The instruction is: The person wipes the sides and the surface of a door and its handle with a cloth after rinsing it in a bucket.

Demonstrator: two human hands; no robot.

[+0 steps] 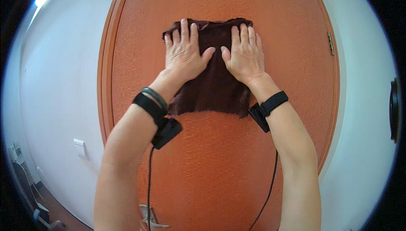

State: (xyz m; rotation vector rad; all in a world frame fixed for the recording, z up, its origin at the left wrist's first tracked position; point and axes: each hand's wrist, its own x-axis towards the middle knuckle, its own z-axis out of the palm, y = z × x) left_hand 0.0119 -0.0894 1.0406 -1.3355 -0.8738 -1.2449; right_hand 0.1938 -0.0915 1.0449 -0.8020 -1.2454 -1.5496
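A dark brown cloth [212, 94] lies flat against an orange-brown wooden door [203, 155], its upper edge rumpled. My left hand [185, 50] rests palm-down on the cloth's upper left, fingers spread and pointing up. On the upper right, my right hand [245, 50] presses in the same way, fingers nearly together and thumb out. The two thumbs point at each other with a small gap of cloth between them. Neither hand grips the cloth. Each wrist wears a black strap with a black device and cable; a dark green bangle [155, 97] also circles the left wrist.
The door's frame [106, 72] runs down the left, with a metal hinge [330, 43] at the right edge. A metal door handle [153, 220] is low, beside my left forearm. A white switch [80, 148] is on the left wall. Two cables hang from the wrist devices.
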